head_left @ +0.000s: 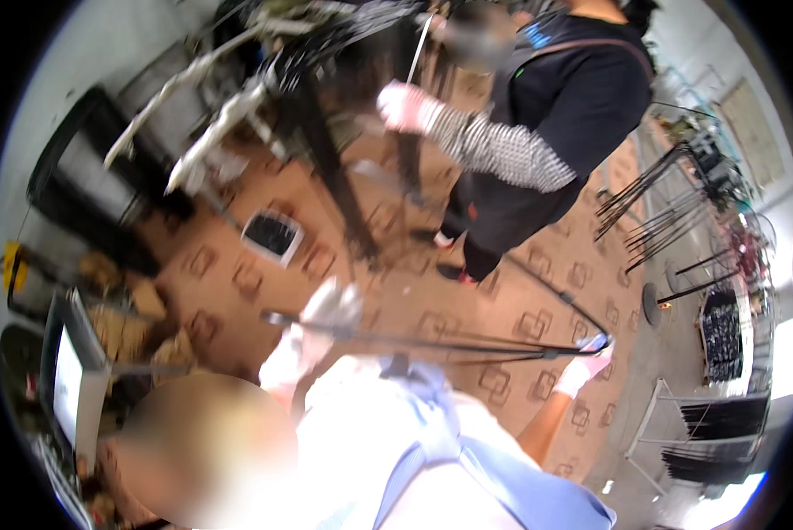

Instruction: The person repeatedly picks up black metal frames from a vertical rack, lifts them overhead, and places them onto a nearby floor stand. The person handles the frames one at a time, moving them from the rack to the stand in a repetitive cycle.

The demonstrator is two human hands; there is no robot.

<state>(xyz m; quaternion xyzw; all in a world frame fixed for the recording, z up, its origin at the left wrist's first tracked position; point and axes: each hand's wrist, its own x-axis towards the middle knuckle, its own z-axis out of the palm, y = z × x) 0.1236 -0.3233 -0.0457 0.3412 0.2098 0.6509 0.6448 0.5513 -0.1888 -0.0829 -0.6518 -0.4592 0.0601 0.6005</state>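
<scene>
Neither of my hands is in view. Close in front of me at the lower edge, a person in white clothing with a light blue tied bow [439, 437] is bent over. That person's white-gloved hand [321, 314] grips one end of long thin black rods [432, 343]. The other gloved hand [588, 362], with a bare forearm, is at the far end, where the rods meet a bent black piece. The forearm passes behind the bow. The picture is blurred, so the exact shape of the rods cannot be told.
A second person in dark clothes [547, 115], with checked sleeves and pink-white gloves, stands at a rack [326, 150] holding a thin white stick. A black-and-white box [273, 236] lies on the patterned floor. Racks of black rods [719, 424] stand at the right.
</scene>
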